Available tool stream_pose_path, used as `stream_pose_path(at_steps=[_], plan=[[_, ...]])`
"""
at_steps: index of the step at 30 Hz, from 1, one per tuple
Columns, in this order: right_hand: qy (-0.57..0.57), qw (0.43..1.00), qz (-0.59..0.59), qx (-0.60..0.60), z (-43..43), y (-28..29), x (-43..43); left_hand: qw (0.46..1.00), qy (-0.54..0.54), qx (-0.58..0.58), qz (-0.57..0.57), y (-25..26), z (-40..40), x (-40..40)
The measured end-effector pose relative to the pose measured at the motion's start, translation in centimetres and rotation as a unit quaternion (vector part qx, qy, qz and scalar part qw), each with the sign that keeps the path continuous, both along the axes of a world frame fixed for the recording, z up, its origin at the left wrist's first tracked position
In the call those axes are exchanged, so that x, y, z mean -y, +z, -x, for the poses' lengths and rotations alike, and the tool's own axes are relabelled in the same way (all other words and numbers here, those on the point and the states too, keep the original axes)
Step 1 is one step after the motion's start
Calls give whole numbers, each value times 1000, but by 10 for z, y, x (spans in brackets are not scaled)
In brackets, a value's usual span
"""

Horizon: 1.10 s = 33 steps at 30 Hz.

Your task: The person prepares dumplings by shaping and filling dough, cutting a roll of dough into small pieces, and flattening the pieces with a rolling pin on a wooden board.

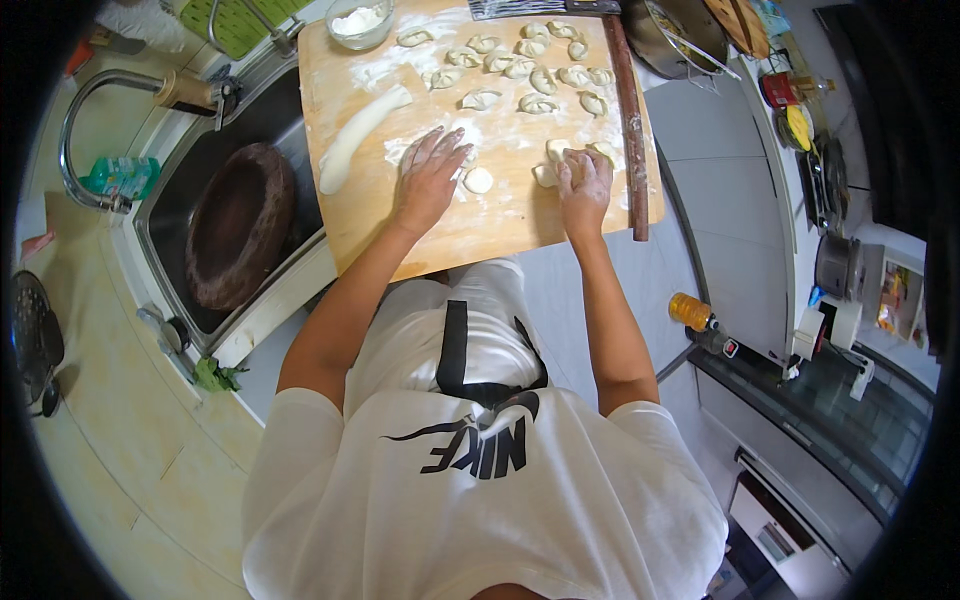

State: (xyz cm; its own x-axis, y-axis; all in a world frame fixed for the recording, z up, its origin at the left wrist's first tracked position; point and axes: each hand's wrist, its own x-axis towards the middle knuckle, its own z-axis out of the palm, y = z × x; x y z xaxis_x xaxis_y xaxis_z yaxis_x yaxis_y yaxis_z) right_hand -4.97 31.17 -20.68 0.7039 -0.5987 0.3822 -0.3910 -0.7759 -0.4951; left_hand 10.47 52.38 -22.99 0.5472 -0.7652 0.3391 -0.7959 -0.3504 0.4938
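My left hand (pixel 433 180), dusted with flour, lies palm down on the wooden board (pixel 510 225), its fingers stretched forward. Just right of it sits a round flattened piece of dough (pixel 478 180); whatever is under the palm is hidden. My right hand (pixel 586 187) rests over small dough pieces (pixel 546 175) near the board's right side. Its fingers bend down among them, and their tips are partly hidden. A long roll of dough (pixel 364 139) lies left of my left hand. Several folded dumplings (pixel 520 67) are spread over the far part of the board.
A brown rolling pin (pixel 632 127) lies along the board's right edge. A glass bowl of flour (pixel 358 22) stands at the far left corner. On the left is a sink (pixel 161 217) holding a dark oval basin (pixel 240 225). A metal pot (pixel 675 37) stands far right.
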Motion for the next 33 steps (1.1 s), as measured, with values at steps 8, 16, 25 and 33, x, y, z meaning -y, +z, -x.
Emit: stream_pose_path(at_steps=[8,16,25,33], plan=[[49,992,108,31,-54,18,58,999,-33,-13,-37,-9,-2,11],[39,954,275,-114,-172,0,182,995,92,-42,16,-12,11,4],[92,893,321,-301,-237,-8,252,983,169,-56,38,-19,20,6],[189,850,433,-233,-236,1,278,985,153,-49,68,-20,21,9]])
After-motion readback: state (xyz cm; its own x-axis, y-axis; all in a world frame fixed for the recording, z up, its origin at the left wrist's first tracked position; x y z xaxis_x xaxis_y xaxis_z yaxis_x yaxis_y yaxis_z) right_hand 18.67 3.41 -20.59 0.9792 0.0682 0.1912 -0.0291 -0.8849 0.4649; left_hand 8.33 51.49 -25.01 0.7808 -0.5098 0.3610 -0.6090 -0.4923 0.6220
